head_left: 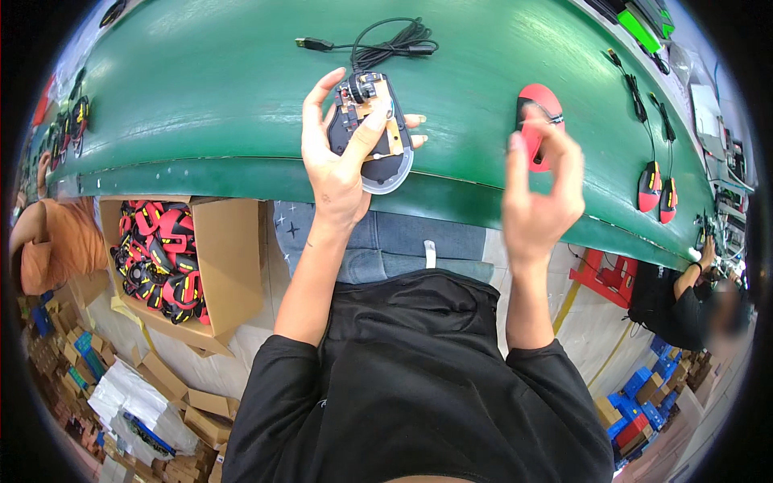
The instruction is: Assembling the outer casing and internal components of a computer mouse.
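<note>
My left hand (342, 157) grips an opened computer mouse (378, 129) above the green table. Its thumb lies across the bare circuit board, and the other fingers wrap underneath and around the far side. The lower end of the mouse shows a clear, rounded edge. From its top runs a black cable (394, 48), coiled on the table, with a USB plug (312, 43) at the left. My right hand (543, 185), blurred, is over a red and black mouse top shell (541, 98), its thumb apart from the bent fingers. Whether it touches the shell is hidden.
A cardboard box (229, 266) of red and black mouse shells stands below the table edge at left. Finished-looking corded mice (649, 187) lie at right, and more (78, 125) at far left. Other people sit at both sides; a red stool (608, 278) stands at right.
</note>
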`<state>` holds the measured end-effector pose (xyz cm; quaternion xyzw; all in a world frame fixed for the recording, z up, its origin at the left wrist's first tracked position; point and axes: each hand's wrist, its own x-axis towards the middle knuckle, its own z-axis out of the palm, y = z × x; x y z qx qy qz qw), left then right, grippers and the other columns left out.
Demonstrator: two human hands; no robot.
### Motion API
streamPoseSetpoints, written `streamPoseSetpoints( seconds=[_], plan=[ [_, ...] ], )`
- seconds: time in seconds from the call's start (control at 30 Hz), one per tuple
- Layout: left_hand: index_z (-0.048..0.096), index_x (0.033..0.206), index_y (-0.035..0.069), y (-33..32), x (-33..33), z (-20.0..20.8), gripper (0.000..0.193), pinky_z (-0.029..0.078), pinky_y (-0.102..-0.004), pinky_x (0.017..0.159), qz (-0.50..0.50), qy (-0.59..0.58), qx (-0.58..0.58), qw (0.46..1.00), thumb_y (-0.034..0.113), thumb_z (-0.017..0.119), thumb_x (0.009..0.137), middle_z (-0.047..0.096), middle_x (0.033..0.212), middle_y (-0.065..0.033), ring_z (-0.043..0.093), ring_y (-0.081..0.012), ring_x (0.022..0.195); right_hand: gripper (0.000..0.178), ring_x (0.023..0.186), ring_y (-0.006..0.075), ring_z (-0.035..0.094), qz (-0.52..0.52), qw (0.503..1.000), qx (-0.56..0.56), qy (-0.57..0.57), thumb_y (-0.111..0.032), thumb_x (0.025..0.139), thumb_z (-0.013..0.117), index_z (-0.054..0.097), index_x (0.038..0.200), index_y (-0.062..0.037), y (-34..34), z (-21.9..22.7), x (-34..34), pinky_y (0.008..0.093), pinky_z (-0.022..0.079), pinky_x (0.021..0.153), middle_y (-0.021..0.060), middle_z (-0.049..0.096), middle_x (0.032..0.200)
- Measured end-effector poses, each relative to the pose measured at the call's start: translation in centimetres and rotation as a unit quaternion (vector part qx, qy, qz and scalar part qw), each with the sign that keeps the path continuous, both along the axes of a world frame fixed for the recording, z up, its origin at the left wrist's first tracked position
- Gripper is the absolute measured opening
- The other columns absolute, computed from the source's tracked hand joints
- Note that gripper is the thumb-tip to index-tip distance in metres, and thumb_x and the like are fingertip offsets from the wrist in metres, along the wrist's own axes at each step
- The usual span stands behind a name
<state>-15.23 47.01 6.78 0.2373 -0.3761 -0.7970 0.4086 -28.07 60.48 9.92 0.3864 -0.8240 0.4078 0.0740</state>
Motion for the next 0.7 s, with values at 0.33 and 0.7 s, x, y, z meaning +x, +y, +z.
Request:
streamPoseSetpoints(
  seconds=[0.33,0.7],
  plan=[
    [0.040,0.131,-0.005,0.5,-0.3,-0.1,0.046,0.063,-0.0479,0.074,-0.007,-0.036,-0.012,0.999,0.000,0.062,0.090,0.060,0.110,-0.0201,0.069,-0.0376,0.090,0.060,0.114,0.0256,0.058,0.012,0.957,-0.099,-0.273,-0.011,0.079,0.076,0.049,0.131,0.0027,1.3,-2.2,-2.6,0.0340,0.044,0.099,0.0197,0.058,0.129],
    [0.041,0.130,-0.004,0.4,-0.5,-0.5,0.046,0.063,-0.0476,0.074,-0.022,-0.024,-0.016,0.999,-0.002,0.063,0.089,0.060,0.108,-0.0187,0.069,-0.0367,0.089,0.046,0.103,0.0151,0.063,0.087,0.781,-0.120,-0.607,-0.036,0.098,0.049,0.060,0.125,-0.0002,0.4,-0.9,-7.3,0.0313,0.053,0.085,0.0088,0.066,0.115]
  ],
)
